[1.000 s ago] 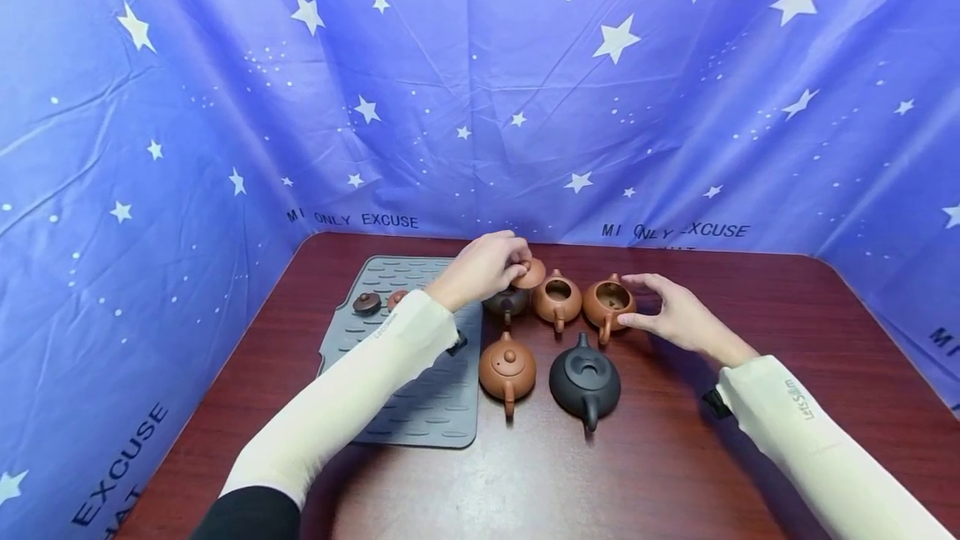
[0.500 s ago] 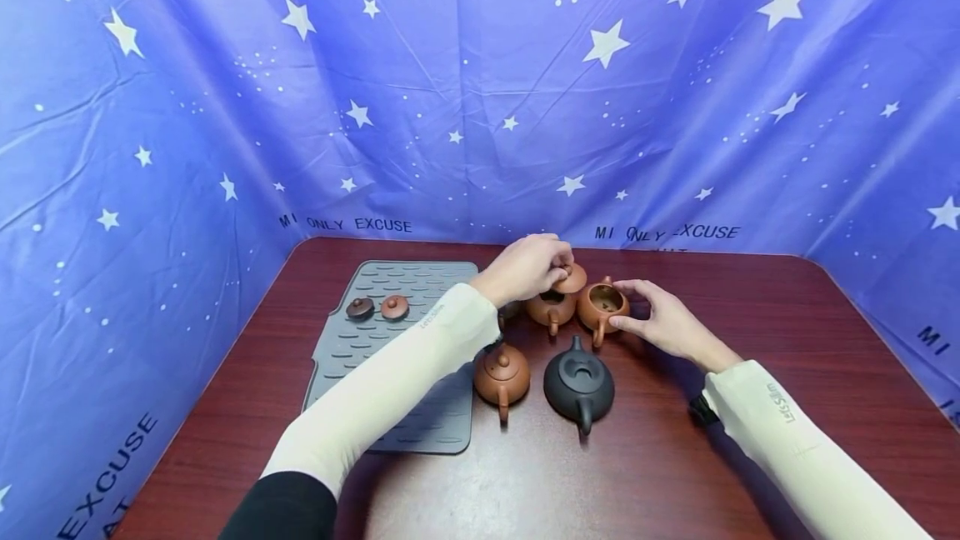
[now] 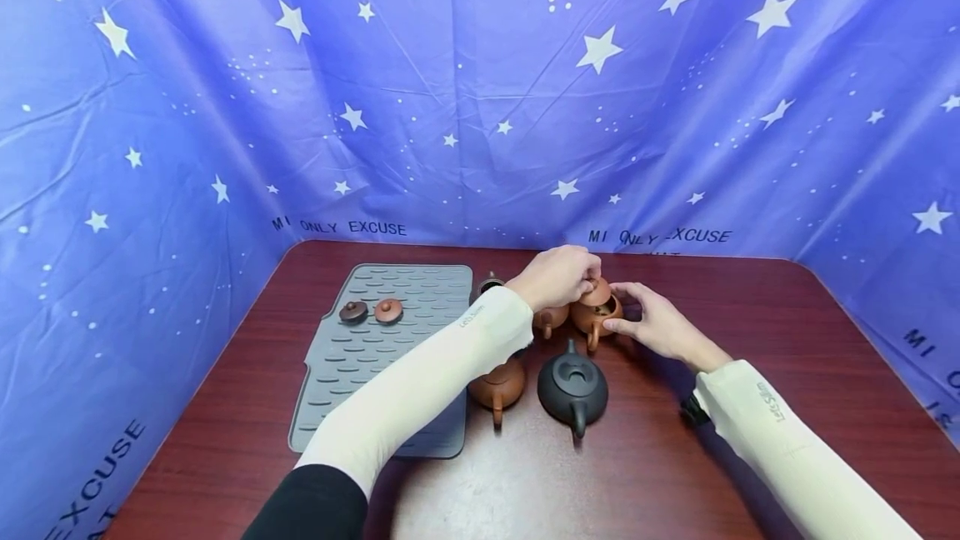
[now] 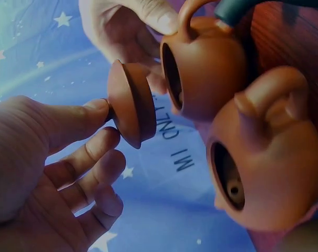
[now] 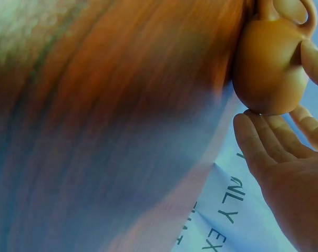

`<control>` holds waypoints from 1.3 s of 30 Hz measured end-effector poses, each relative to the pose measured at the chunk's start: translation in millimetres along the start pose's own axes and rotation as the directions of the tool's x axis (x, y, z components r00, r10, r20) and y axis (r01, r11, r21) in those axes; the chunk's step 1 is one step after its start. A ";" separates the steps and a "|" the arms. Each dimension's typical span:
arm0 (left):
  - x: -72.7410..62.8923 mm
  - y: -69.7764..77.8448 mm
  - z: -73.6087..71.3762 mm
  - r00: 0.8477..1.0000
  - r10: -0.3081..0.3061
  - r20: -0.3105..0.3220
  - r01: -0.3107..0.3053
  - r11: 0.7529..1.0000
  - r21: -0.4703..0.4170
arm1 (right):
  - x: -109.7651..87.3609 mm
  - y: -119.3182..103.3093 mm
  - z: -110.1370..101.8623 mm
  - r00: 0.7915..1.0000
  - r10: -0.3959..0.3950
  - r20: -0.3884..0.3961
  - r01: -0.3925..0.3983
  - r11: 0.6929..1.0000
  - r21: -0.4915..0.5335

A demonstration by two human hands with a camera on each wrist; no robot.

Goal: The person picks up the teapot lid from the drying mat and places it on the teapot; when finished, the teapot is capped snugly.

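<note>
My left hand (image 3: pixel 562 275) pinches a reddish-brown teapot lid (image 4: pixel 128 105) by its knob. In the left wrist view the lid is tilted and apart from the uncovered mouth of the rightmost brown teapot (image 4: pixel 214 68). Thumb and fingers of my right hand (image 3: pixel 660 323) hold that teapot's body from the right; the right wrist view shows the thumb against its side and the fingers near its base or rim. Beside it stands another lidless brown teapot (image 4: pixel 285 168), partly behind my left wrist in the head view.
A black teapot (image 3: pixel 573 394) and a brown teapot (image 3: pixel 498 390) stand nearer, the latter partly hidden by my left sleeve. A dark teapot (image 3: pixel 491 282) shows behind my forearm. On the grey mat (image 3: pixel 352 373) lie a dark lid (image 3: pixel 353 312) and a reddish lid (image 3: pixel 388 312).
My left hand has carried the lid rightward, past the dark teapot and the middle brown one, to the rightmost teapot. My right hand stays at that teapot.
</note>
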State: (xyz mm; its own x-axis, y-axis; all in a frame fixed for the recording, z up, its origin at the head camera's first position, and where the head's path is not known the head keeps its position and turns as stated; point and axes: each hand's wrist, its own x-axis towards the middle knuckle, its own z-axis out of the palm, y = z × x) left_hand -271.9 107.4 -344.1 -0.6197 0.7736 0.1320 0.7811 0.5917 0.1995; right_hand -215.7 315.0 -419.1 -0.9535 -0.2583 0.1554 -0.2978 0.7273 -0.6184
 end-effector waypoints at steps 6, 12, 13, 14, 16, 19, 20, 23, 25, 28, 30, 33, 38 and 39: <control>10.1 8.2 9.3 1.000 -0.001 0.027 -0.001 0.998 0.069 | 1.5 -1.0 0.0 1.000 0.014 0.004 -0.014 1.000 0.020; 17.6 13.8 14.5 0.997 -0.043 0.058 0.038 0.996 0.082 | 3.6 -2.5 -0.1 1.000 -0.002 -0.004 0.002 1.000 0.017; 18.6 14.6 14.6 0.997 -0.049 0.059 0.044 0.996 0.082 | 3.9 -2.6 0.0 1.000 -0.002 -0.003 0.002 1.000 0.010; 19.4 15.4 14.4 0.997 -0.054 0.057 0.049 0.995 0.083 | 4.2 -3.1 0.1 1.000 0.001 -0.003 -0.001 1.000 0.011; 20.6 16.7 14.2 0.996 -0.062 0.059 0.057 0.995 0.085 | 4.6 -3.1 0.2 1.000 0.005 -0.001 -0.005 1.000 0.008; 21.5 17.3 14.6 0.996 -0.067 0.060 0.061 0.994 0.089 | 4.8 -3.7 0.5 1.000 0.007 0.000 -0.007 1.000 0.006; 21.8 17.3 14.7 0.996 -0.070 0.059 0.064 0.994 0.088 | 4.7 -3.7 0.5 1.000 0.008 -0.001 -0.008 1.000 0.005; 22.7 18.0 14.8 0.996 -0.073 0.058 0.068 0.994 0.091 | 4.0 -3.4 0.2 1.000 0.008 -0.005 -0.008 1.000 -0.006; 23.2 18.3 14.6 0.996 -0.070 0.056 0.065 0.994 0.093 | 3.4 -3.0 0.0 1.000 0.010 -0.006 -0.011 1.000 -0.012; 23.3 18.2 14.7 0.996 -0.071 0.055 0.066 0.994 0.090 | 2.8 -2.6 0.1 1.000 0.012 -0.002 -0.012 1.000 -0.002; 23.4 17.3 15.5 0.996 -0.073 0.053 0.068 0.994 0.087 | 2.6 -2.5 0.3 1.000 0.008 0.001 -0.008 1.000 0.018; 24.3 16.7 17.9 0.995 -0.083 0.059 0.078 0.993 0.086 | 2.0 -2.0 0.6 1.000 0.000 0.002 0.000 0.999 0.036; 24.7 16.2 20.9 0.995 -0.074 0.072 0.070 0.996 0.059 | 0.2 0.3 0.9 1.000 -0.007 -0.001 0.007 1.000 0.022; 24.0 15.4 20.2 0.995 -0.068 0.073 0.065 0.997 0.046 | -0.3 0.8 0.8 1.000 -0.007 -0.002 0.007 1.000 0.018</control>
State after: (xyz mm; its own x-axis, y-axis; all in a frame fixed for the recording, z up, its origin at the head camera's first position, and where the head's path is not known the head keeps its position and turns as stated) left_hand -273.2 139.7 -357.5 -0.6645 0.7458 0.0466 0.7417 0.6506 0.1631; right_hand -215.5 315.2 -420.2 -0.9514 -0.2625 0.1610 -0.3037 0.7137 -0.6311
